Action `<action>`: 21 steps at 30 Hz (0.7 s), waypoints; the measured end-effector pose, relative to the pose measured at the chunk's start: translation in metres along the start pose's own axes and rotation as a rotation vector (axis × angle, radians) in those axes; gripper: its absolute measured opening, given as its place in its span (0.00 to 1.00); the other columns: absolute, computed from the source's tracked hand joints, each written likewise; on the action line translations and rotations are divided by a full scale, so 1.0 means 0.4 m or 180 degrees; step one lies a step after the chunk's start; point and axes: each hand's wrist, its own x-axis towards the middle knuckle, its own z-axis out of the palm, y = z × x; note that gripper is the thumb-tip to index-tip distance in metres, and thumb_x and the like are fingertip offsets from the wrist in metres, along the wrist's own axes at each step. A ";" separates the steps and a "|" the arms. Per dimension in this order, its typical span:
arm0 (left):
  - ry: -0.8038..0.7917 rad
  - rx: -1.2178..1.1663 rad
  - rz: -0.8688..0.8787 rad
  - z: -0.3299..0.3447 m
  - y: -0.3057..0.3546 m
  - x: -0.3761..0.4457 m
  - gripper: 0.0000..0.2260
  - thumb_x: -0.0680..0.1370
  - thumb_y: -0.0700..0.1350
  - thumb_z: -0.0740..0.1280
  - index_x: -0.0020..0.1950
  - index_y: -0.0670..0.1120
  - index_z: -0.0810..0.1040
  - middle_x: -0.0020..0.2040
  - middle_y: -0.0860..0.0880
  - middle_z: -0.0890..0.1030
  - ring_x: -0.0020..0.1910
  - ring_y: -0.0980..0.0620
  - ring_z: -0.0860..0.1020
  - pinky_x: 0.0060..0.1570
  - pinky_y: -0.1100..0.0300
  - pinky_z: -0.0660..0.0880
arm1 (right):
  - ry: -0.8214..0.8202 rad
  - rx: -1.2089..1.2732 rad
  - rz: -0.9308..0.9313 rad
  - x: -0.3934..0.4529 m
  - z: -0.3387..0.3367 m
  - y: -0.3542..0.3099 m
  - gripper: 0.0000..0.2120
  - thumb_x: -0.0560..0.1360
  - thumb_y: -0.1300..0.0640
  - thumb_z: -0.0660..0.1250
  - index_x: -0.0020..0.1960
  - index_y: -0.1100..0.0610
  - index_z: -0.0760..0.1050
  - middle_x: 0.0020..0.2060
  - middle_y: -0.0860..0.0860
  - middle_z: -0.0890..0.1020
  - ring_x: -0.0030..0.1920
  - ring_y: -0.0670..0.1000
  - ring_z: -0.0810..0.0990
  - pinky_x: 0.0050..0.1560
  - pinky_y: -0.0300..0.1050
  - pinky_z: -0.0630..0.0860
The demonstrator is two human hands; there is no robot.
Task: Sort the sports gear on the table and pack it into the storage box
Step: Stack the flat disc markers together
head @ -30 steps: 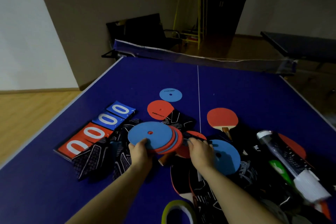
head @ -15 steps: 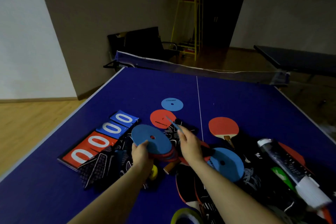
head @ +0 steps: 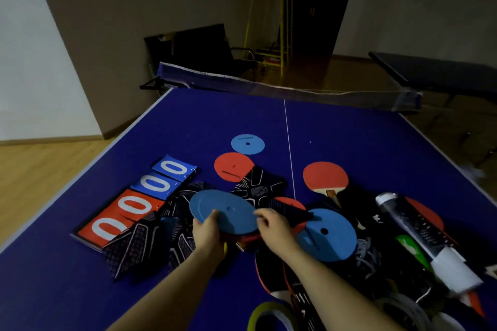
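My left hand (head: 208,232) grips the near-left edge of a stack of flat round discs (head: 226,211), blue on top with red ones below. My right hand (head: 271,226) pinches the stack's right edge. Another blue disc (head: 329,235) lies just right of my right hand on the pile. A red disc (head: 232,170) and a small blue disc (head: 247,144) lie flat further up the blue table (head: 188,126). A red table-tennis bat (head: 325,177) lies to the right. No storage box is in view.
Red and blue score cards (head: 134,199) with white zeros lie at the left. Black patterned gloves (head: 150,242) spread under the stack. At the right lies a pile with a tube (head: 419,234), dark bats and tape rolls (head: 269,316). The net (head: 282,88) crosses the far end.
The right hand lifted a blue disc from the pile and laid it on top of the stack in the left hand; both hands now hold the stack, squared up.
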 end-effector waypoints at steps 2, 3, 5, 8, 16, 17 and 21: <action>0.0104 -0.0076 -0.0010 0.008 -0.002 0.017 0.19 0.80 0.38 0.62 0.71 0.44 0.65 0.62 0.39 0.74 0.55 0.39 0.75 0.53 0.44 0.75 | 0.0045 -0.0607 0.0054 0.001 -0.019 0.065 0.15 0.78 0.63 0.58 0.62 0.55 0.75 0.58 0.50 0.77 0.59 0.52 0.76 0.56 0.44 0.73; 0.0116 -0.0040 0.0033 0.008 -0.003 0.026 0.19 0.80 0.39 0.62 0.71 0.45 0.64 0.63 0.40 0.74 0.55 0.40 0.75 0.52 0.45 0.74 | -0.0013 -0.0915 0.0090 0.000 -0.028 0.088 0.16 0.77 0.63 0.58 0.62 0.54 0.75 0.58 0.50 0.77 0.58 0.52 0.76 0.55 0.45 0.72; 0.0158 0.0022 0.0118 0.006 -0.014 0.053 0.20 0.80 0.39 0.62 0.72 0.45 0.63 0.64 0.40 0.73 0.56 0.41 0.75 0.54 0.44 0.74 | -0.0159 -0.1523 0.0039 0.010 -0.045 0.126 0.19 0.76 0.64 0.57 0.65 0.53 0.73 0.60 0.50 0.76 0.60 0.53 0.74 0.58 0.45 0.69; 0.0196 -0.0015 0.0123 0.005 -0.031 0.070 0.20 0.81 0.39 0.61 0.72 0.46 0.63 0.65 0.40 0.72 0.59 0.40 0.74 0.60 0.40 0.72 | -0.0350 -0.2123 -0.0124 0.032 -0.046 0.172 0.25 0.74 0.65 0.58 0.70 0.53 0.66 0.65 0.49 0.71 0.65 0.53 0.68 0.66 0.45 0.61; 0.0339 -0.0095 -0.0093 -0.014 -0.087 0.113 0.21 0.80 0.42 0.62 0.72 0.51 0.64 0.64 0.43 0.73 0.63 0.40 0.73 0.61 0.36 0.71 | -0.0208 -0.2700 -0.0361 0.070 -0.027 0.218 0.24 0.78 0.62 0.58 0.72 0.51 0.64 0.70 0.51 0.64 0.68 0.55 0.62 0.68 0.48 0.58; 0.0337 -0.0104 -0.0096 -0.012 -0.091 0.115 0.21 0.80 0.42 0.63 0.72 0.51 0.64 0.64 0.43 0.73 0.62 0.40 0.74 0.61 0.37 0.71 | -0.0201 -0.2750 -0.0392 0.070 -0.027 0.220 0.23 0.78 0.62 0.58 0.72 0.51 0.66 0.70 0.52 0.64 0.68 0.56 0.62 0.68 0.49 0.58; 0.0294 -0.0168 -0.0006 0.006 -0.099 0.112 0.20 0.79 0.40 0.63 0.71 0.50 0.66 0.64 0.42 0.75 0.62 0.39 0.74 0.61 0.36 0.71 | 0.0024 -0.2619 -0.0527 0.058 -0.031 0.219 0.19 0.77 0.64 0.57 0.66 0.55 0.73 0.69 0.52 0.69 0.68 0.56 0.66 0.67 0.50 0.60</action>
